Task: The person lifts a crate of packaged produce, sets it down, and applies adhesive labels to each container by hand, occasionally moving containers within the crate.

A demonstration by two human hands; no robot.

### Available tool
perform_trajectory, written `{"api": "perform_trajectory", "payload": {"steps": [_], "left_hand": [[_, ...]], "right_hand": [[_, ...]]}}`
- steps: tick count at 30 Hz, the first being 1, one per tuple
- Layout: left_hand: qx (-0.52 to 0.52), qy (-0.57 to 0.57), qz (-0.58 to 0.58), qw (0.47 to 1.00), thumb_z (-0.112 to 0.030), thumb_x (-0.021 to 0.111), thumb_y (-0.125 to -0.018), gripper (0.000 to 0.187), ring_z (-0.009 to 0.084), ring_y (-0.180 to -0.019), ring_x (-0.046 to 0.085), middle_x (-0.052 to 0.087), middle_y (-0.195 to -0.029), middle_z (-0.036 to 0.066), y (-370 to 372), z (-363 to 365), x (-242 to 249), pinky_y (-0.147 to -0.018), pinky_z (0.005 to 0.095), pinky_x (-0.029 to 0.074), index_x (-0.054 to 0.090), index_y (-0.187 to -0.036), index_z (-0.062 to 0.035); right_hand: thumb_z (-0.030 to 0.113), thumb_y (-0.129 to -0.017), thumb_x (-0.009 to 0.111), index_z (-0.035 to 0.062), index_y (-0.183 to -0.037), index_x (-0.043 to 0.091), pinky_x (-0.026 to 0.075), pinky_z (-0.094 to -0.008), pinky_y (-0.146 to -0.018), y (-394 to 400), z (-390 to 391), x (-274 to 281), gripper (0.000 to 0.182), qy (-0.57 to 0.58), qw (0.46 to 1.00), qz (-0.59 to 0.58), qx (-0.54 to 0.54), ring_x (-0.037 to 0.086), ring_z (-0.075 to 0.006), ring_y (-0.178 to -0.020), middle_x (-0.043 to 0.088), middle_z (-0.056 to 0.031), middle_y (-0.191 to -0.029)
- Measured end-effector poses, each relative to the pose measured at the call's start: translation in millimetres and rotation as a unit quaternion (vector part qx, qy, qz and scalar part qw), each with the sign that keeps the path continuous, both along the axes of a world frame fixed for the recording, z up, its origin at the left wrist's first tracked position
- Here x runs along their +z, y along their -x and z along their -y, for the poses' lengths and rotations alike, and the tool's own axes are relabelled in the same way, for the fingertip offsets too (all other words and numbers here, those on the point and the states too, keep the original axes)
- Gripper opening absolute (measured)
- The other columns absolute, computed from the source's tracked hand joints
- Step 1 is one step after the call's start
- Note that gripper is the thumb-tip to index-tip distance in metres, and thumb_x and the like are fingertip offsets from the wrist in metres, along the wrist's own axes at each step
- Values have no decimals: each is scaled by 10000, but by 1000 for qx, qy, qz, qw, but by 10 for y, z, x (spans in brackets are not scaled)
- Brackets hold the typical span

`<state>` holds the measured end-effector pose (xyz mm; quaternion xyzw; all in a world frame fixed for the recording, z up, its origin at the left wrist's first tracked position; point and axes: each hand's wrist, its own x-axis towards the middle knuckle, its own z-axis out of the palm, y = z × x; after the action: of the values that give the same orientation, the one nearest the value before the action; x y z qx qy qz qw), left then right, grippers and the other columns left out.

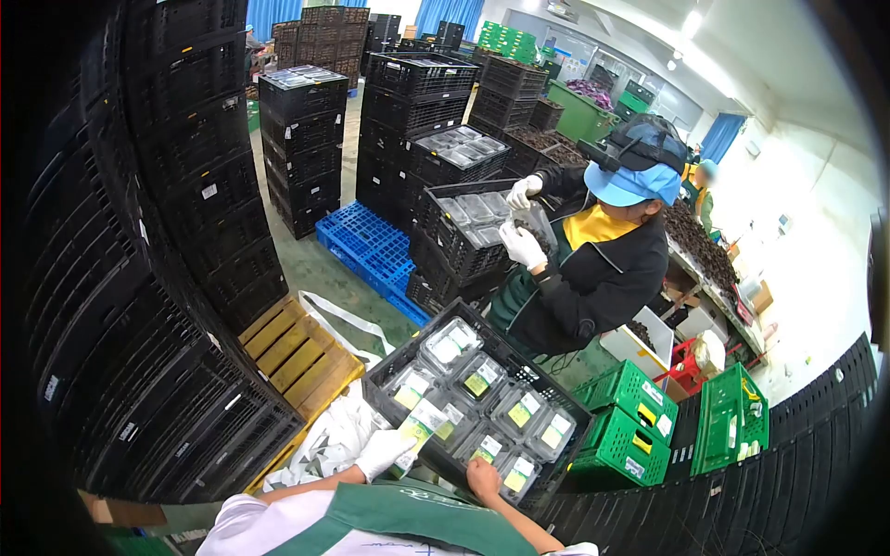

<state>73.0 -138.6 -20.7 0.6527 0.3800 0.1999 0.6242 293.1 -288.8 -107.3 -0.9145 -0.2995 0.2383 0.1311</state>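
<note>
Head view: the left hand [383, 452] has its grip pinching green-and-white labels [424, 420], best kept uncreased, over the black crate [405, 345]; whether the curled right hand [482, 478] pinches anything, I cannot tell.

Looks bright overall, lit from above by a white ceiling lamp [692, 22]. Washes out almost to white along the right-hand wall [816, 213]. Sinks into deep shadow among the black crates [130, 389] at far left. Glints off the clear plastic boxes [481, 378] in small highlights. Bends strongly toward the edges, curving those crates, and fades to black in the corners. Reads fairly sharp nearby, softer in the distance.
</note>
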Motion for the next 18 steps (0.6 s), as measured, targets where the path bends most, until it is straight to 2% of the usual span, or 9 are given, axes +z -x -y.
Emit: {"api": "perform_trajectory", "payload": {"steps": [14, 18], "left_hand": [[29, 78, 44, 996, -240, 629, -879, 280, 118, -668, 648, 698, -783, 83, 3, 39, -8, -601, 274, 503, 674, -942, 29], [14, 62, 14, 998, -236, 628, -879, 279, 125, -666, 653, 699, -785, 87, -7, 4, 68, -601, 278, 505, 671, -939, 33]], "right_hand": [[348, -853, 406, 90, -934, 646, 460, -521, -825, -4, 17, -26, 362, 6, 1000, -12, -5, 601, -455, -927, 644, -250, -968], [346, -852, 409, 95, -926, 648, 461, -528, -818, -17, 9, -63, 354, 1, 1000, -15, -8, 603, -458, -911, 647, -247, -954]]}}
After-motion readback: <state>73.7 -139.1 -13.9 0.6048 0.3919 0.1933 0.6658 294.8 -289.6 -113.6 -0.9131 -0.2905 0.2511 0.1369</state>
